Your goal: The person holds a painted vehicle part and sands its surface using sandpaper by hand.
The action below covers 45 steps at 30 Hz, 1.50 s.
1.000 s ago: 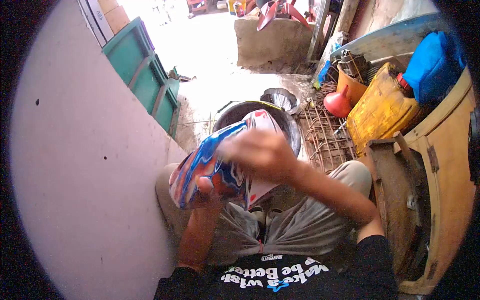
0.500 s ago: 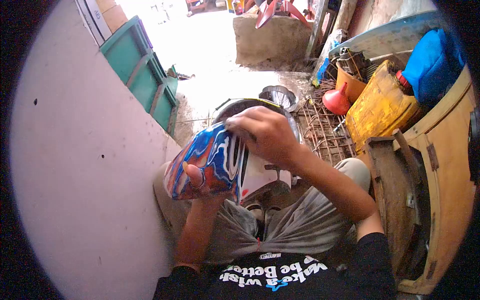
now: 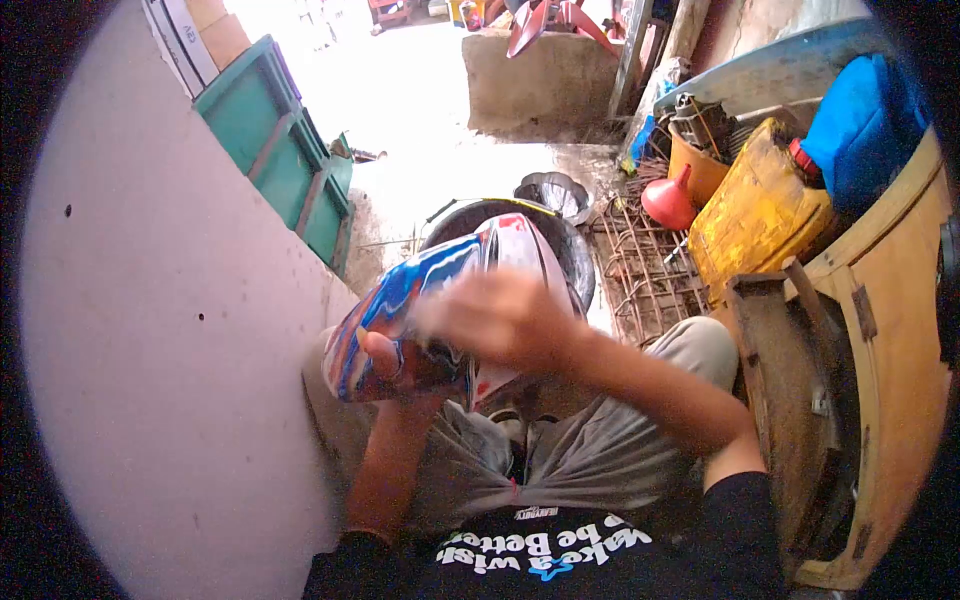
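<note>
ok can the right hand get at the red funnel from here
Probably, perhaps with a lean: from the right hand to the red funnel, the way over the rusty metal grid looks free.

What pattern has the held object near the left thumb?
The held object has blue, white and reddish swirls there; head view.

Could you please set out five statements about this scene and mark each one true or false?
1. The left hand holds the painted piece. True.
2. The funnel is green. False: the funnel is red.
3. The right hand looks blurred. True.
4. In the picture, the yellow jerrycan is left of the funnel. False: it is to the funnel's right.
5. The black shirt bears white lettering. True.
</note>
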Tool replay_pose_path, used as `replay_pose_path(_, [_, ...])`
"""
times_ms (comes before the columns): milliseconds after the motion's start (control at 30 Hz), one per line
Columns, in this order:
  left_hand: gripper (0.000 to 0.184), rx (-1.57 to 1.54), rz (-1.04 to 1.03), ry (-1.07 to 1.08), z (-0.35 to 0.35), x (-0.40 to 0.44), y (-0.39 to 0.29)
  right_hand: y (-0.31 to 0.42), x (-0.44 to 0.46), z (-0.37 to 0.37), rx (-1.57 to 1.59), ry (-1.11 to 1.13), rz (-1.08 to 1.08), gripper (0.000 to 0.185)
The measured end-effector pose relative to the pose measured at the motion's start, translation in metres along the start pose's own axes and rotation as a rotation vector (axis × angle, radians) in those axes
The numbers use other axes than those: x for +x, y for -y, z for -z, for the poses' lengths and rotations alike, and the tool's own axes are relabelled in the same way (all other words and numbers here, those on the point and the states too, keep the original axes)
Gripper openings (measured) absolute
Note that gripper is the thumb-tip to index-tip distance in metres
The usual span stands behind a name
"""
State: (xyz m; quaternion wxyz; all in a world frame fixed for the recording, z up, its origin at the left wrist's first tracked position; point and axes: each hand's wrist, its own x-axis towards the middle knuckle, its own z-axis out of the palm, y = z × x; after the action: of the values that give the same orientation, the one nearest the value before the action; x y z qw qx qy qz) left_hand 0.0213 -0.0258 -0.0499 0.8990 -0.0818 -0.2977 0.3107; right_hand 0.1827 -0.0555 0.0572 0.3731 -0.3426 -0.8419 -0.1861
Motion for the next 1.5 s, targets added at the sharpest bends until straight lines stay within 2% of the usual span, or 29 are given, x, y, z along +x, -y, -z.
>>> replay_pose_path(67, [0.114,1.008,-0.094,-0.203,-0.043,0.016,0.012,-0.04,-0.001,-0.003,-0.038,-0.025,-0.226,0.019])
replay_pose_path(100, [0.115,1.09,-0.138,-0.145,-0.039,0.015,0.011,-0.034,-0.001,0.001,-0.042,0.011,-0.209,0.019])
replay_pose_path(133, [0.115,1.104,-0.161,-0.169,-0.028,0.012,-0.003,-0.023,-0.003,0.004,-0.051,0.045,-0.192,0.018])
replay_pose_path(167, [0.115,1.119,-0.184,-0.193,-0.017,0.009,-0.017,-0.003,-0.003,-0.004,0.042,-0.049,-0.129,0.016])
replay_pose_path(200, [0.116,1.133,-0.207,-0.218,-0.005,0.006,-0.031,0.015,-0.003,-0.006,0.087,-0.013,0.035,0.016])
replay_pose_path(233, [0.115,0.906,-0.203,-0.287,-0.006,0.002,-0.04,0.015,-0.002,-0.005,0.134,-0.024,0.074,0.015])
replay_pose_path(267, [0.115,0.926,-0.201,-0.239,-0.002,-0.001,-0.043,0.017,-0.002,-0.006,0.185,-0.038,0.106,0.014])
replay_pose_path(367, [0.115,1.035,-0.192,-0.161,-0.028,0.022,0.004,-0.042,-0.006,0.0,-0.075,0.107,-0.226,0.013])
replay_pose_path(400, [0.115,1.063,-0.205,-0.208,-0.028,0.021,0.003,-0.048,-0.011,-0.003,-0.114,0.119,-0.247,0.013])
replay_pose_path(467, [0.115,1.127,-0.232,-0.271,-0.033,0.025,0.005,-0.009,-0.004,0.009,-0.095,0.246,-0.206,0.015])
replay_pose_path(500, [0.114,1.166,-0.245,-0.295,-0.041,0.028,0.008,0.001,-0.004,0.004,0.101,0.086,-0.032,0.019])
replay_pose_path(533, [0.114,1.209,-0.255,-0.323,-0.049,0.03,0.011,0.009,-0.005,-0.001,0.218,0.104,0.101,0.021])
replay_pose_path(600, [0.114,1.296,-0.26,-0.387,-0.066,0.031,0.015,-0.006,-0.005,0.0,0.225,0.079,0.116,0.019])
replay_pose_path(667, [0.113,1.313,-0.258,-0.388,-0.066,0.032,0.011,-0.045,-0.015,-0.002,-0.018,0.162,-0.111,0.018])
replay_pose_path(733, [0.109,1.3,-0.293,-0.371,-0.052,0.029,-0.001,-0.045,-0.011,0.007,-0.086,0.21,-0.121,0.02])
replay_pose_path(767, [0.107,1.313,-0.333,-0.377,-0.047,0.028,-0.005,-0.031,-0.01,0.007,0.029,0.177,-0.049,0.022])
replay_pose_path(833, [0.106,1.037,-0.25,-0.274,-0.037,0.026,-0.013,0.005,-0.002,-0.002,0.269,0.095,0.162,0.025])
replay_pose_path(933, [0.104,1.105,-0.206,-0.41,-0.051,0.022,-0.008,-0.03,-0.016,-0.014,0.197,0.04,0.028,0.022])
replay_pose_path(967, [0.104,1.026,-0.197,-0.392,-0.052,0.025,-0.002,-0.05,-0.02,-0.007,0.029,0.12,-0.108,0.019])
replay_pose_path(1000, [0.104,0.944,-0.187,-0.373,-0.05,0.026,0.002,-0.061,-0.013,-0.007,-0.059,0.065,-0.223,0.02])
replay_pose_path(1067, [0.106,0.934,-0.185,-0.371,-0.042,0.019,-0.006,-0.046,-0.018,0.0,-0.021,0.153,-0.138,0.018])
replay_pose_path(1133, [0.107,0.851,-0.159,-0.311,-0.034,0.015,-0.014,-0.009,-0.015,-0.014,0.219,0.026,0.07,0.016])
replay_pose_path(1200, [0.108,0.67,-0.087,-0.203,-0.032,0.018,-0.02,-0.013,-0.014,-0.023,0.303,-0.13,0.224,0.016])
replay_pose_path(1267, [0.109,0.909,-0.199,-0.433,-0.044,0.02,-0.004,-0.042,-0.015,-0.011,0.104,-0.012,0.057,0.016])
replay_pose_path(1300, [0.109,0.995,-0.227,-0.524,-0.05,0.02,0.003,-0.051,-0.015,-0.002,-0.024,0.071,-0.103,0.016])
replay_pose_path(1333, [0.108,1.016,-0.249,-0.492,-0.05,0.02,0.006,-0.059,-0.014,-0.009,-0.014,-0.026,-0.22,0.016])
replay_pose_path(1400, [0.106,1.065,-0.279,-0.412,-0.048,0.027,0.008,-0.039,-0.017,-0.005,0.017,0.048,-0.057,0.013])
replay_pose_path(1467, [0.106,1.026,-0.243,-0.344,-0.041,0.027,-0.001,-0.003,-0.008,-0.011,0.272,-0.054,0.182,0.014])
replay_pose_path(1500, [0.107,0.99,-0.242,-0.338,-0.041,0.025,-0.003,-0.009,-0.01,-0.015,0.239,-0.055,0.219,0.014])
